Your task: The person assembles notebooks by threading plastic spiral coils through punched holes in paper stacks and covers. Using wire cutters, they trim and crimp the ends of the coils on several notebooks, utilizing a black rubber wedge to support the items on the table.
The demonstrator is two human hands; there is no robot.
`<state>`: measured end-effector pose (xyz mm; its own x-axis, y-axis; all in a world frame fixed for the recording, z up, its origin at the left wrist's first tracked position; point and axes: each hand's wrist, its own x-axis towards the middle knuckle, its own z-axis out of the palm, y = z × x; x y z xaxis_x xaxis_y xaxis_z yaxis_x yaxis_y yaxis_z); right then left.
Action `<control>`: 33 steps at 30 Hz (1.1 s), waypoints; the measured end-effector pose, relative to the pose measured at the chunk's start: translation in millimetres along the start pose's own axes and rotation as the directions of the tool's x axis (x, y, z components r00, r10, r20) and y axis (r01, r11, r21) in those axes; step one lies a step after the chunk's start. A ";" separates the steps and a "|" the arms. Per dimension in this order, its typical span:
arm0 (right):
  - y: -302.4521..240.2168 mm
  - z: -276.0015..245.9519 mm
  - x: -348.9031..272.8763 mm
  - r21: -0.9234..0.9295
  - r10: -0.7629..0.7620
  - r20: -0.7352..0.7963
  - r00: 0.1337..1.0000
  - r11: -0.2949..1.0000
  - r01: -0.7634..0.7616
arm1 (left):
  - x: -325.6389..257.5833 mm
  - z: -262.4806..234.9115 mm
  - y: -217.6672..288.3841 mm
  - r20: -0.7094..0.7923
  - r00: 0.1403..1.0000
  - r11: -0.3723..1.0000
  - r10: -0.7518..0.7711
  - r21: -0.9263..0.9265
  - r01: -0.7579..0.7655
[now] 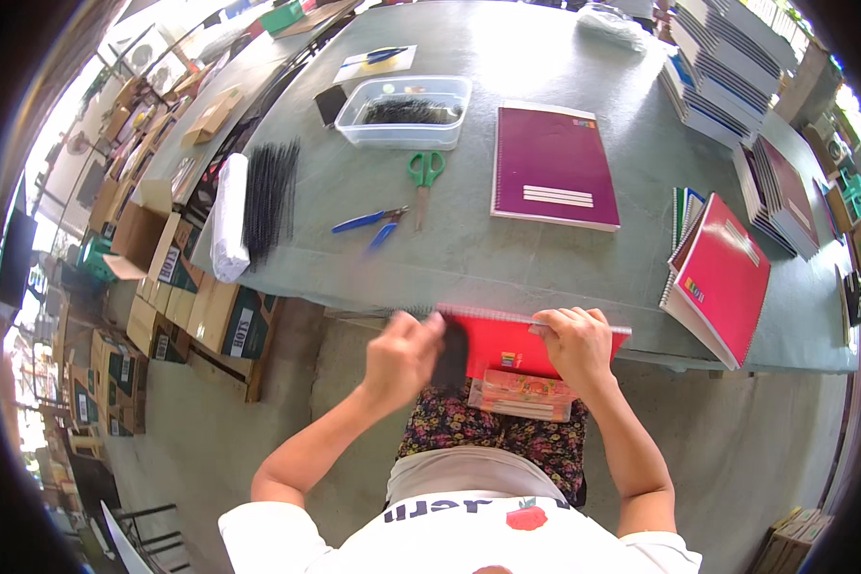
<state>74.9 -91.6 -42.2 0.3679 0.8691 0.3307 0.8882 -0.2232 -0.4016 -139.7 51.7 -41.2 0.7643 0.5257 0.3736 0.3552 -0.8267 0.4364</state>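
Note:
A red notebook (488, 346) stands on its edge at the front of the table, with its punched spine side facing up. My right hand (579, 346) is closed on its right end, thumb and fingers pinching the top edge. At the left end is my left hand (402, 356), its fingers drawn together and blurred by motion. A faint dark coil shows by its fingertips, but what they grip is too smeared to tell. Beside that hand hangs a dark blurred flap of the notebook. Below the notebook, a clear pencil case (521, 394) with a reddish pattern lies on my lap.
Blue-handled pliers (368, 222) and green scissors (423, 182) lie ahead, near a clear plastic tub (402, 120) of black bits. A purple notebook (555, 167) lies centrally. Black coils (270, 201) are at left; red spiral notebooks (722, 277) and tall book stacks (722, 81) at right.

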 end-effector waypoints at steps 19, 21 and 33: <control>-9.4 11.7 -5.1 -0.013 0.018 -0.131 0.991 1.000 -0.019 | 31.8 -15.5 6.5 -0.453 0.875 0.977 0.171 -0.040 -0.211; -14.2 12.5 -3.2 -0.009 -0.003 -0.162 0.987 1.000 0.001 | 28.3 -6.0 4.7 -0.416 0.893 0.981 0.171 -0.015 -0.195; -17.2 15.4 -2.7 -0.047 0.022 -0.100 0.995 0.999 -0.027 | 60.4 -40.3 15.8 -0.444 0.836 0.926 0.324 -0.033 -0.376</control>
<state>54.4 -83.3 -49.3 0.4128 0.8156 0.4055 0.8901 -0.2667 -0.3697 -109.6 78.5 21.2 0.5146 0.2608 0.8168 0.0233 -0.9565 0.2908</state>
